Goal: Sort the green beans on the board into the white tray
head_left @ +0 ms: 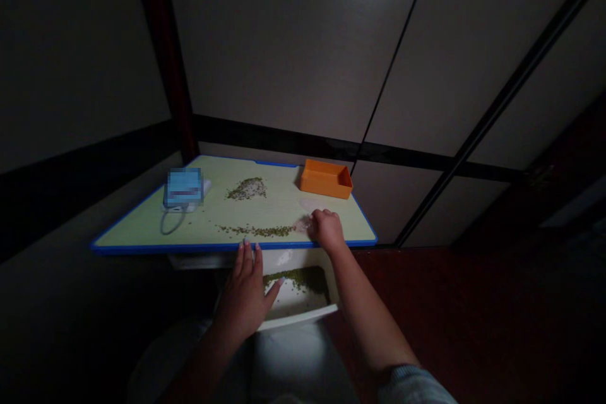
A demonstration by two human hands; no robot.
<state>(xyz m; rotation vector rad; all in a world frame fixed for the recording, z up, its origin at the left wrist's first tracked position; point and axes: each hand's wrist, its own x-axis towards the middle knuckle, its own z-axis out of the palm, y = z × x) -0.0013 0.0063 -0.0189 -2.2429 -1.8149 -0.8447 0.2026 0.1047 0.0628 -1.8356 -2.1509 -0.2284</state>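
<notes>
My left hand (247, 287) rests with its fingers stretched out and their tips at the blue front edge of the table (279, 170). Along that edge runs a row of small green grains (265, 231), perhaps beans. At the row's right end, my right hand (327, 227) has its fingers drawn together beside a small pale pinkish heap (303, 225). What those fingers hold, if anything, is hidden. Farther back lies a mixed pile (248, 189) of green and pale grains. Below the tabletop, a pulled-out white drawer (303, 317) contains many more green grains.
An orange open box (326, 179) stands at the back right of the table. On the left are a device with a blurred screen (184, 187) and a looped cable (173, 227). Panelled walls rise behind the table, and a dark red floor (416, 303) shows at right.
</notes>
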